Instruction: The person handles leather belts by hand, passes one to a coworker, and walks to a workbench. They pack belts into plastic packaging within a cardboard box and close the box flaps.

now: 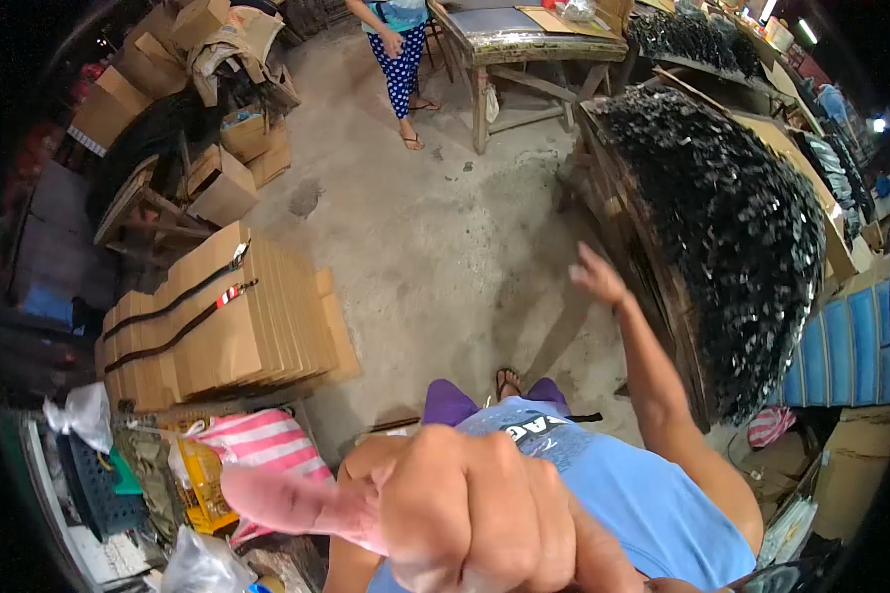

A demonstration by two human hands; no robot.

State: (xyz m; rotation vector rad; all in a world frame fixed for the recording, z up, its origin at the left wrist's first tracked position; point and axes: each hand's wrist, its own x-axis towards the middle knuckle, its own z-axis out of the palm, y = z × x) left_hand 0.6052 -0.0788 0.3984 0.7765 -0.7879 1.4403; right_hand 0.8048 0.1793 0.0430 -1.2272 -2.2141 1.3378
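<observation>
My left hand (475, 509) is raised very close to the camera, large at the bottom. Its fingers are curled into a fist and the thumb sticks out to the left; nothing shows in it. My right arm reaches forward on the right. At its end, my right hand (599, 277) hangs over the floor with fingers partly spread, holding nothing. Nearest to it is a curved wooden rack (653, 252) covered with many shiny black strips (707, 198). I cannot tell whether the hand touches the rack.
Flattened cardboard boxes (232, 326) with dark straps stand at the left. Behind them are open cartons (222, 183). A person (398, 49) in dotted trousers stands ahead, beside a wooden table (529, 49). A pink-striped sack (267, 450) and a yellow crate (203, 484) sit at lower left.
</observation>
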